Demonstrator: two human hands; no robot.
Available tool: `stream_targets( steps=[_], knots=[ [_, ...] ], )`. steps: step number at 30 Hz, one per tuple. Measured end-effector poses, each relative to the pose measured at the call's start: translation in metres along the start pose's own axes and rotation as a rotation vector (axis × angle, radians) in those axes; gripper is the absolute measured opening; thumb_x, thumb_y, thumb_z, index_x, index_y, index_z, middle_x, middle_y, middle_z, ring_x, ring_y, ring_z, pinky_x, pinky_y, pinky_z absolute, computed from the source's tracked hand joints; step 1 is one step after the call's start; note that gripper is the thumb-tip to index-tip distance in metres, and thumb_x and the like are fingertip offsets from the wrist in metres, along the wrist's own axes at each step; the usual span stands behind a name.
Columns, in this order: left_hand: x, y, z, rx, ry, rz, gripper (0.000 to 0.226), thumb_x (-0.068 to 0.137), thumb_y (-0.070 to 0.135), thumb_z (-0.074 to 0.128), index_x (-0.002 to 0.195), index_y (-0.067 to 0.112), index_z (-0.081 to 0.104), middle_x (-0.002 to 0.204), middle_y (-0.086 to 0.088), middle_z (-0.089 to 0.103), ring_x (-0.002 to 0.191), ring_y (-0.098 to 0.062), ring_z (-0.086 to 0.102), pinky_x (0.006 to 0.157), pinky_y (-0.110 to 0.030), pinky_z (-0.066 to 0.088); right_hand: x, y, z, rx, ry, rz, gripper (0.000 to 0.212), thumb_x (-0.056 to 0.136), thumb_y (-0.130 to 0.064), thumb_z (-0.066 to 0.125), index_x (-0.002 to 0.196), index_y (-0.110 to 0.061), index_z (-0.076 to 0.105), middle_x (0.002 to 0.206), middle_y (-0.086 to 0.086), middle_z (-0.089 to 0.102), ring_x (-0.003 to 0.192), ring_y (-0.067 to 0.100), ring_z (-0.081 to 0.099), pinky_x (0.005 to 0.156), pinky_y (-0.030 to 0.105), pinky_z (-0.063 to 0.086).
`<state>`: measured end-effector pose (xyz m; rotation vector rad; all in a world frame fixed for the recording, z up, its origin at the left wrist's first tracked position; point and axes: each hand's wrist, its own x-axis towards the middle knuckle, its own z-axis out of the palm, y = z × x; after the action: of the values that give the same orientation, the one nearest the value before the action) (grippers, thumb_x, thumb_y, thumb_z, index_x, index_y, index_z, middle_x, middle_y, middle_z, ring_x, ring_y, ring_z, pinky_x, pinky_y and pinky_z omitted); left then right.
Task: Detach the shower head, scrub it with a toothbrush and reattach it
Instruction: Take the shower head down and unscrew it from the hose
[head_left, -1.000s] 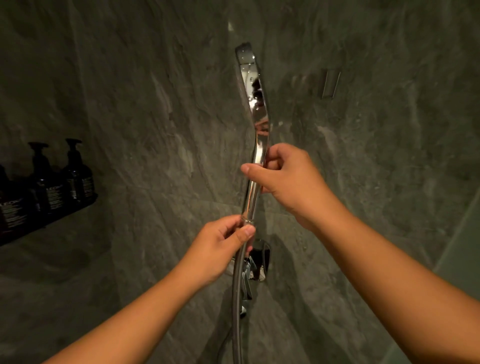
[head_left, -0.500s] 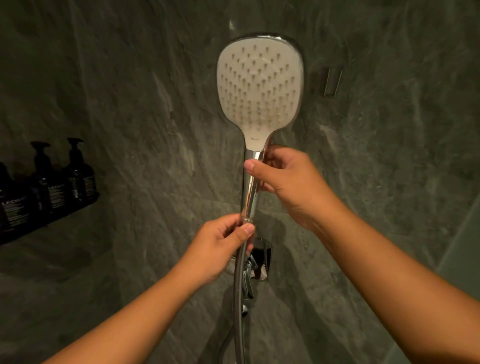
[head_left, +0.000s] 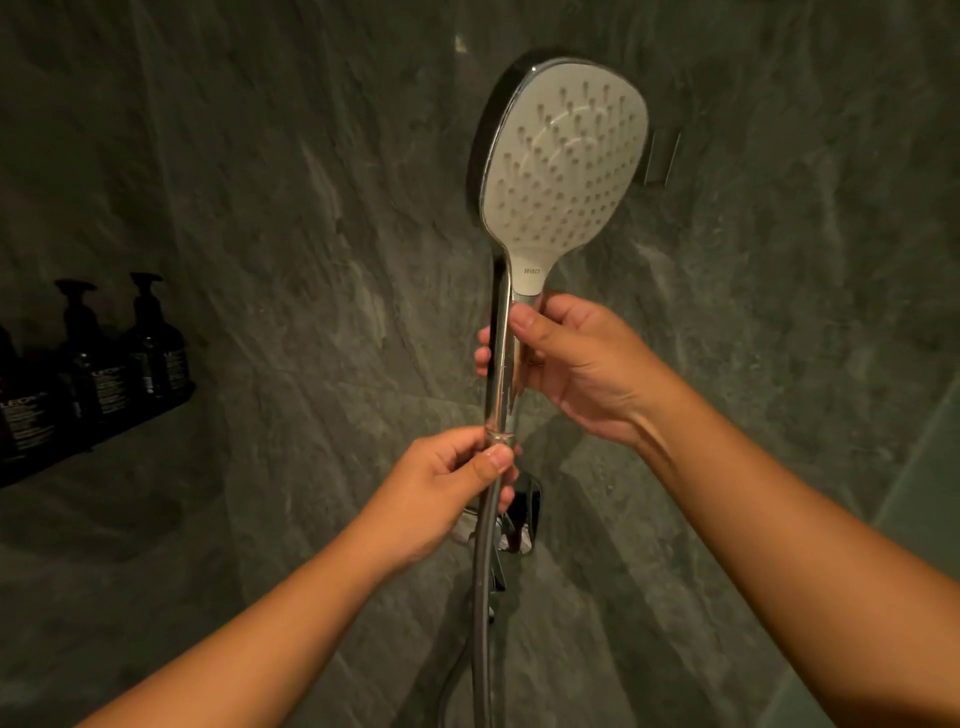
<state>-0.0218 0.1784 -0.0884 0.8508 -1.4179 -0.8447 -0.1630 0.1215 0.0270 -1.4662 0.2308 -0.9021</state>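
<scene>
Head view: shower head (head_left: 566, 161) upright, face toward camera.

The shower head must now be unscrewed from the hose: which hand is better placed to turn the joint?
Probably the left hand: it pinches the joint atop the hose, while the right hand steadies the shower head by its handle.

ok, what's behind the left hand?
The left hand covers the joint where the hose meets the shower head. Behind it, a chrome wall fitting shows partly; the rest is hidden.
</scene>
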Motion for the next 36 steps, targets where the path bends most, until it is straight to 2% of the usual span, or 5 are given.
stream_targets(
  steps=[10,17,23,29,36],
  knots=[
    [0.004,0.003,0.001,0.072,0.080,0.004,0.015,0.093,0.013,0.056,0.081,0.013,0.065,0.070,-0.001,0.064,0.065,-0.013,0.064,0.064,-0.022,0.054,0.002,0.008,0.015,-0.755,0.515,-0.313,0.026,0.072,-0.033,0.081,0.075,-0.021,0.058,0.061,-0.007,0.057,0.058,0.011,0.056,0.061,0.042,0.054],
    [0.003,0.002,-0.001,0.108,0.090,0.006,0.016,0.094,0.012,0.056,0.080,0.010,0.064,0.069,0.002,0.065,0.065,-0.009,0.063,0.066,-0.021,0.051,0.000,0.009,0.011,-0.481,0.299,-0.200,0.013,0.084,-0.013,0.072,0.094,-0.016,0.064,0.082,-0.003,0.070,0.075,0.005,0.064,0.073,0.030,0.054],
    [0.006,0.005,0.006,0.141,0.093,0.032,0.017,0.095,0.007,0.054,0.079,0.005,0.061,0.070,-0.006,0.061,0.062,-0.009,0.061,0.063,-0.017,0.049,0.004,0.016,0.014,-0.594,0.523,-0.306,0.021,0.076,-0.026,0.080,0.081,-0.021,0.060,0.066,-0.010,0.065,0.057,0.000,0.058,0.055,0.022,0.048],
    [0.005,0.004,0.008,0.096,0.065,0.021,0.014,0.095,0.006,0.053,0.083,0.001,0.060,0.073,-0.016,0.056,0.061,-0.008,0.059,0.063,-0.017,0.049,-0.002,0.016,0.009,-0.351,0.310,-0.235,0.007,0.090,-0.008,0.062,0.087,-0.010,0.068,0.077,0.009,0.069,0.093,0.043,0.067,0.088,0.058,0.051],
    [0.007,0.002,0.003,0.116,0.075,0.022,0.017,0.095,0.008,0.054,0.081,0.009,0.062,0.070,-0.008,0.061,0.061,-0.010,0.061,0.064,-0.021,0.051,0.002,0.011,0.003,-0.438,0.311,-0.236,0.006,0.085,-0.016,0.070,0.090,-0.018,0.068,0.083,0.002,0.067,0.079,0.014,0.061,0.074,0.036,0.051]
  ],
)
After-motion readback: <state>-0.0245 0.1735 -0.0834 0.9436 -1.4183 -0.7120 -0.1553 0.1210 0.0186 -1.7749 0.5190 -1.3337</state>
